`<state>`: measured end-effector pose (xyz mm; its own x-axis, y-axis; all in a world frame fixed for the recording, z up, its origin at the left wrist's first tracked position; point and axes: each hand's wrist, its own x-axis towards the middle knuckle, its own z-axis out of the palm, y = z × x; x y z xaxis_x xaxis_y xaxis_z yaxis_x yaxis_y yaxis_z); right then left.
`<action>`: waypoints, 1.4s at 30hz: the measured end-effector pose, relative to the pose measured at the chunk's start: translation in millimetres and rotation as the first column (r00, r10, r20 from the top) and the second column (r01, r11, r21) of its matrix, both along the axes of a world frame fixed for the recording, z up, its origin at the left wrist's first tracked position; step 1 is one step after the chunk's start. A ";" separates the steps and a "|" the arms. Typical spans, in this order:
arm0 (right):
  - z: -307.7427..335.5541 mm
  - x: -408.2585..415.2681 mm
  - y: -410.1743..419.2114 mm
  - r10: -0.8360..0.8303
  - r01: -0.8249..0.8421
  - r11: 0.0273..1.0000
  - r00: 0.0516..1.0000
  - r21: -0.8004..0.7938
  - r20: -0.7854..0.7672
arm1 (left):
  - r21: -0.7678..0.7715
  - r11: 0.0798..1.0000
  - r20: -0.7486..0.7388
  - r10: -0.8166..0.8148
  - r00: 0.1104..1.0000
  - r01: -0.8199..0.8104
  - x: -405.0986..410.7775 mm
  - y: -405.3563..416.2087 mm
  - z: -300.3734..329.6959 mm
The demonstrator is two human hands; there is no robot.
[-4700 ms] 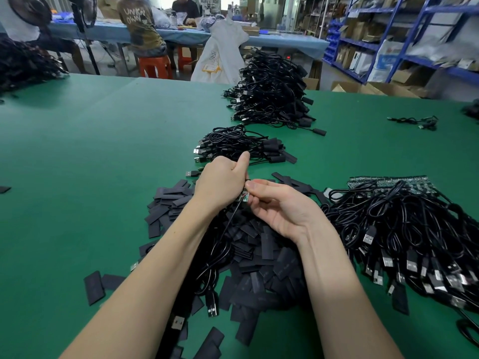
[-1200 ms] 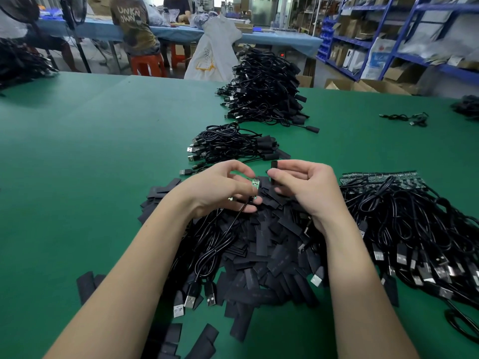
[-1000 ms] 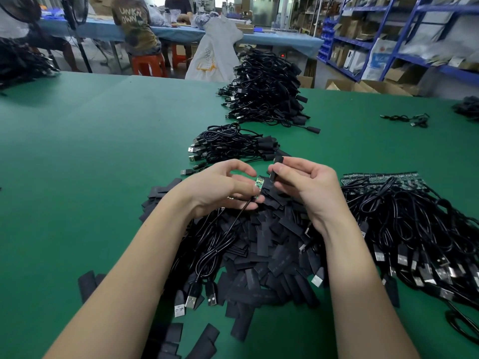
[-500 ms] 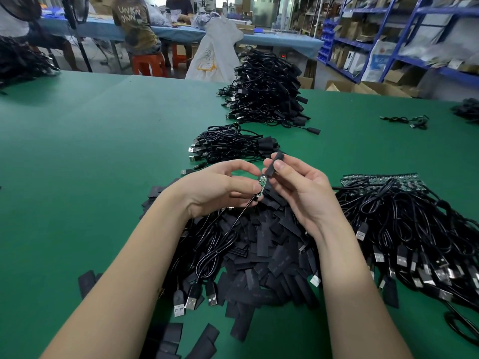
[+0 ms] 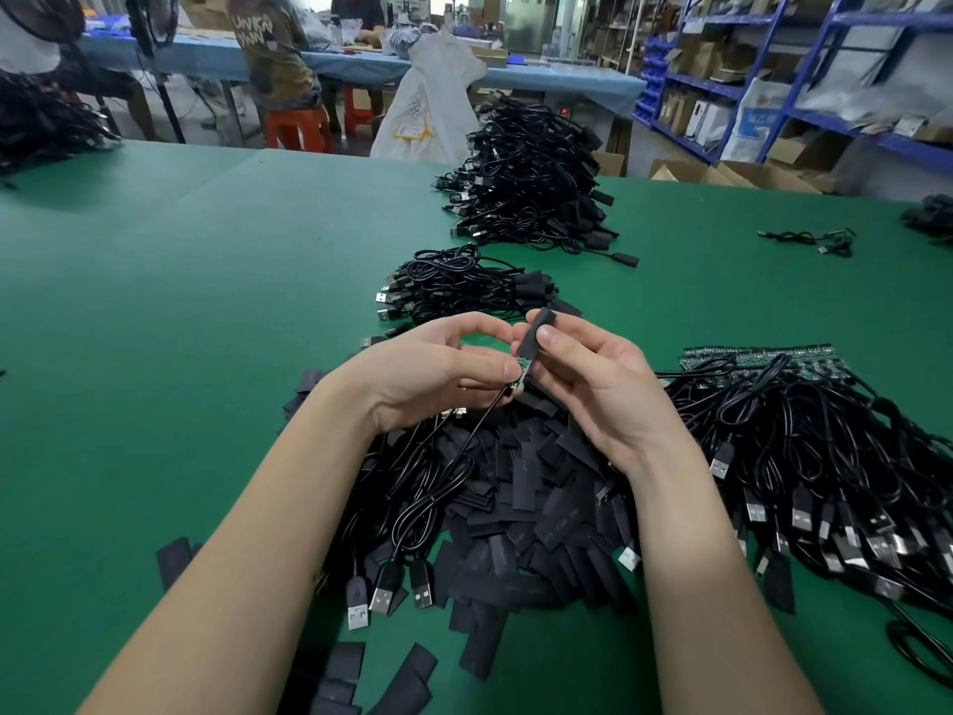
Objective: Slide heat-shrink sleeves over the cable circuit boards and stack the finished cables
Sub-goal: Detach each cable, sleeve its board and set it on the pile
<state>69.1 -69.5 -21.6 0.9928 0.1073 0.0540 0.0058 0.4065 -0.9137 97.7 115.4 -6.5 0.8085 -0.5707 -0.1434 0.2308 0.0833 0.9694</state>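
A wide green felt-covered table point(image 5: 180, 312) is stretching out ahead of the hands, in a workshop with blue metal shelving point(image 5: 804, 69) of cartons off beyond the right hand and a blue-topped bench point(image 5: 361, 64), where other people are sitting on orange stools, far past both hands.

The left hand point(image 5: 433, 374) is pinching a small green circuit board point(image 5: 523, 367) at the end of a thin black cable point(image 5: 454, 456), which is trailing back toward the person between the forearms. The right hand point(image 5: 593, 384) is gripping a flat black heat-shrink sleeve point(image 5: 536, 335) between thumb and fingers, tilted up and away, its lower end sitting right at the top of the board; how far it is overlapping the board I cannot tell.

Directly beneath both hands a loose heap of black sleeve pieces point(image 5: 536, 508) is lying, with USB plugs poking out toward the person. Just beyond the fingertips a small bundle of finished black cables point(image 5: 464, 291) is resting, and well beyond that a tall stack of the same point(image 5: 531, 183). Beside the right forearm a mass of unsleeved black cables point(image 5: 825, 467) is spreading to the table's right edge.

Out past the left hand the green cloth is running open toward a dark cable pile point(image 5: 41, 126) at the far left corner.
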 end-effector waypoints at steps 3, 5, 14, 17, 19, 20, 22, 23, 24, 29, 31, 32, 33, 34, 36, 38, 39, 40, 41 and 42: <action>0.7 0.0 -3.1 0.007 -0.007 1.000 1.000 -0.022 -0.008 | -0.002 1.000 -0.005 0.021 1.000 -0.021 -0.9 -0.5 0.6; 0.3 0.0 -3.9 -0.002 0.001 0.999 1.000 -0.044 -0.012 | 0.030 0.999 0.013 0.026 1.000 -0.026 -1.8 -1.5 -0.1; -1.7 0.2 -2.9 -0.004 0.002 0.996 1.000 -0.085 -0.029 | 0.165 0.984 0.031 -0.071 0.997 0.065 -4.8 6.6 -0.6; -0.9 -0.2 -2.6 -0.014 0.011 0.997 0.999 -0.080 -0.034 | 0.159 0.987 0.044 -0.021 0.999 0.014 -4.1 6.1 0.5; -0.4 -0.6 -2.2 -0.013 0.010 0.997 0.999 -0.076 -0.039 | 0.151 0.989 0.051 -0.001 0.999 -0.007 -3.9 5.7 0.8; -0.3 -0.5 -2.3 -0.011 0.008 0.998 0.999 -0.070 -0.041 | 0.146 0.989 0.052 0.007 0.999 -0.015 -3.5 5.6 1.1; -0.3 -0.7 -2.4 -0.006 0.004 0.999 0.999 -0.051 -0.043 | 0.131 0.991 0.050 0.020 0.999 -0.027 -2.9 5.5 1.2; -0.1 -0.6 -2.5 -0.006 0.004 0.999 0.999 -0.042 -0.042 | 0.122 0.992 0.052 0.022 0.998 -0.028 -2.7 5.4 1.2; -0.2 -0.3 -2.4 -0.006 0.005 0.999 0.999 -0.035 -0.041 | 0.114 0.993 0.056 0.021 0.998 -0.027 -2.7 5.0 1.0; -1.5 0.3 -1.4 0.007 -0.008 1.000 0.999 -0.022 -0.051 | 0.049 0.997 0.097 0.059 0.994 -0.064 -1.5 4.0 0.5; -1.8 0.4 -1.3 0.008 -0.009 1.000 0.999 -0.019 -0.049 | 0.038 0.996 0.112 0.071 0.991 -0.076 -0.6 3.7 0.5; -1.5 0.3 -1.5 0.000 -0.001 1.000 0.999 -0.015 -0.046 | 0.038 0.996 0.121 0.077 0.990 -0.082 -0.6 2.8 0.2; -1.1 0.5 -1.6 -0.013 0.013 1.000 0.999 -0.007 -0.044 | 0.054 0.994 0.153 0.085 0.985 -0.094 -0.6 2.1 -0.2; -0.8 0.5 -1.6 -0.032 0.032 0.999 0.998 0.005 -0.046 | 0.094 0.989 0.209 0.091 0.974 -0.113 -0.5 1.2 -0.9; -0.7 0.9 -2.3 -0.081 0.084 0.996 0.994 0.032 -0.072 | 0.188 0.971 0.326 0.079 0.942 -0.147 -0.7 -0.7 -0.9; -1.1 1.5 -3.3 -0.130 0.136 0.989 0.986 0.056 -0.104 | 0.229 0.959 0.389 0.066 0.919 -0.165 0.0 -2.1 -1.0; -1.2 1.9 -3.4 -0.146 0.154 0.986 0.983 0.063 -0.115 | 0.241 0.952 0.416 0.072 0.907 -0.187 0.6 -2.2 -1.1; -1.0 2.3 -3.0 -0.157 0.166 0.984 0.980 0.068 -0.122 | 0.249 0.944 0.444 0.086 0.892 -0.215 1.2 -2.2 -1.3; -0.8 2.5 -2.7 -0.165 0.176 0.982 0.978 0.074 -0.129 | 0.250 0.938 0.468 0.101 0.878 -0.241 1.4 -2.4 -1.9; -0.5 2.7 -2.4 -0.173 0.185 0.980 0.975 0.079 -0.137 | 0.247 0.933 0.489 0.115 0.865 -0.263 1.9 -3.3 -2.8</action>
<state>71.9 -71.9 -22.1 0.9947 -0.0719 -0.0738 -0.0291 0.4905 -0.8710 99.6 112.1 -9.3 0.9108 -0.3904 0.1340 -0.2365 -0.2276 0.9446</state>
